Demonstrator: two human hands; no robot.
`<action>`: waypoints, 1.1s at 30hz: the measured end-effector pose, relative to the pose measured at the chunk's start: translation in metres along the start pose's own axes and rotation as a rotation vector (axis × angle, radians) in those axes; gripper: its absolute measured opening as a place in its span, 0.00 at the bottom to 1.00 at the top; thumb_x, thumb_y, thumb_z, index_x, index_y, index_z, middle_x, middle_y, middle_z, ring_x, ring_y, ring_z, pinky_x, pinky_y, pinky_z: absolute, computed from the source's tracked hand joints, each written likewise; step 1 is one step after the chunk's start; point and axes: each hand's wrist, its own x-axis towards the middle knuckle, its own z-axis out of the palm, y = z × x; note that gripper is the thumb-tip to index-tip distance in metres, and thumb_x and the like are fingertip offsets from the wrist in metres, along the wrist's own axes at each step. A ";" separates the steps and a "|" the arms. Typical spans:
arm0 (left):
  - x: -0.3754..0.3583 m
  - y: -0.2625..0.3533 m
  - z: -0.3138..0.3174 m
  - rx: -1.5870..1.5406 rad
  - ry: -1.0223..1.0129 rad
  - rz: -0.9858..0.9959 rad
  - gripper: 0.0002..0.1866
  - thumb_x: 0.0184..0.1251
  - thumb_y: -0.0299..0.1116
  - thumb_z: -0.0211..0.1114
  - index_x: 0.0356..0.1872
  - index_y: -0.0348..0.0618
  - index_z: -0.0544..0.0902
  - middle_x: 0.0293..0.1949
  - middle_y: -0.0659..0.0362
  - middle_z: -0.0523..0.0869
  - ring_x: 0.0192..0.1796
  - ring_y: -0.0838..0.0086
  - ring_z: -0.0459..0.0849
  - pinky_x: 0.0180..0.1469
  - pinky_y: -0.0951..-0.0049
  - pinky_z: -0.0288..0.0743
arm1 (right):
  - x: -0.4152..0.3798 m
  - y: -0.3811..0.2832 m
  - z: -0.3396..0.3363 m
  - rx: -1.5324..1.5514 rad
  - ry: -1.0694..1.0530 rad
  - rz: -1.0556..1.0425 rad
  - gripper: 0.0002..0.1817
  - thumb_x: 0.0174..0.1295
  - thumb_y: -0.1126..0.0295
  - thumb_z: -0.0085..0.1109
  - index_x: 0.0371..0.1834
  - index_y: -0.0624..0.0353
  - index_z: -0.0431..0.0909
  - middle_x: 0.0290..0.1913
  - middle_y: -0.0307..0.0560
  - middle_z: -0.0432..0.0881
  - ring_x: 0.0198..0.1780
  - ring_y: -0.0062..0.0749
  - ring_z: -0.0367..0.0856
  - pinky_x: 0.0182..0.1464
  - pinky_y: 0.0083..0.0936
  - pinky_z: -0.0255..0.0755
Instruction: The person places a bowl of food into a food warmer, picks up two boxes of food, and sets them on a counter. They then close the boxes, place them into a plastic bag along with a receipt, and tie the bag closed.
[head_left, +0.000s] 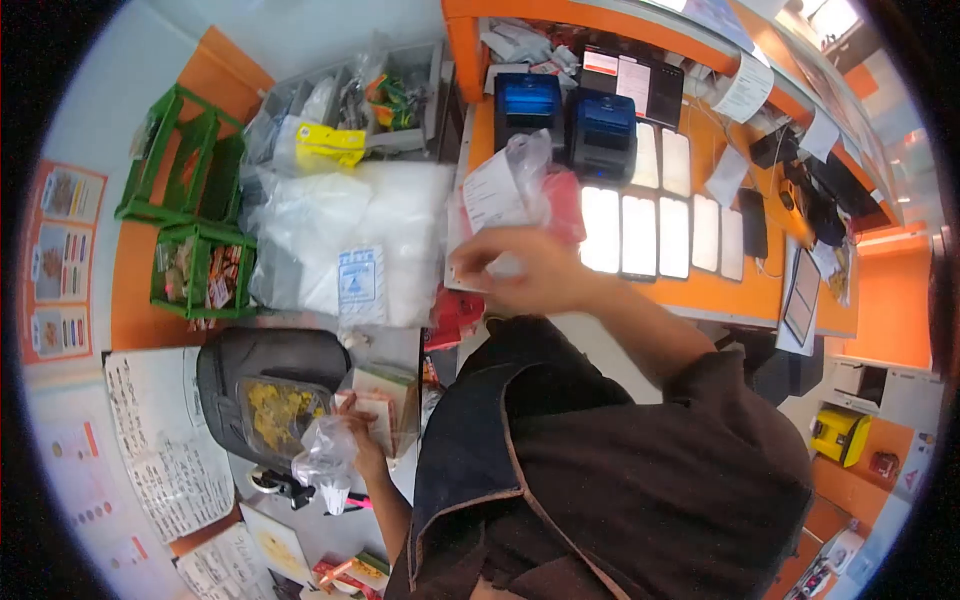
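Note:
My left hand is at the lower left, its fingers closed on a clear plastic bag. Close against those fingers is a pale carton with reddish print. Beside it, a clear-lidded tub with yellow contents rests on a black bag. My right hand is over the orange counter's left edge, fingers curled; what they hold, if anything, I cannot make out. Just above it are a clear plastic packet with a white printed slip and a pink-red pouch.
Several lit phones lie in rows on the orange counter, below two dark blue-topped printers. A stack of white plastic bags covers the left surface, near grey bins and green crates.

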 end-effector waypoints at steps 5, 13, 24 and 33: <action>0.001 0.028 0.009 -0.089 0.068 -0.071 0.44 0.81 0.70 0.32 0.57 0.33 0.77 0.43 0.55 0.80 0.56 0.68 0.77 0.71 0.60 0.62 | -0.015 0.053 -0.147 -0.229 0.484 0.283 0.11 0.69 0.73 0.64 0.53 0.61 0.86 0.43 0.47 0.89 0.43 0.27 0.87 0.47 0.29 0.81; -0.001 -0.003 0.006 -0.129 0.134 -0.093 0.41 0.83 0.67 0.37 0.62 0.33 0.76 0.37 0.59 0.77 0.45 0.72 0.75 0.65 0.66 0.66 | 0.005 0.214 -0.330 -1.032 0.788 0.108 0.20 0.62 0.80 0.60 0.50 0.44 0.92 0.45 0.49 0.81 0.50 0.46 0.79 0.59 0.43 0.75; -0.004 0.001 0.007 -0.120 0.120 -0.294 0.39 0.82 0.67 0.40 0.68 0.39 0.71 0.65 0.52 0.75 0.67 0.63 0.74 0.72 0.62 0.65 | 0.042 0.255 -0.367 -1.362 0.277 0.299 0.31 0.51 0.83 0.58 0.53 0.34 0.92 0.65 0.49 0.70 0.74 0.47 0.64 0.72 0.50 0.65; -0.019 -0.058 -0.011 -0.005 0.118 -0.280 0.36 0.82 0.67 0.41 0.73 0.49 0.69 0.69 0.57 0.73 0.68 0.64 0.73 0.70 0.61 0.69 | 0.043 0.247 -0.362 -1.316 0.232 0.347 0.31 0.49 0.84 0.62 0.52 0.35 0.92 0.63 0.47 0.72 0.72 0.44 0.65 0.74 0.46 0.63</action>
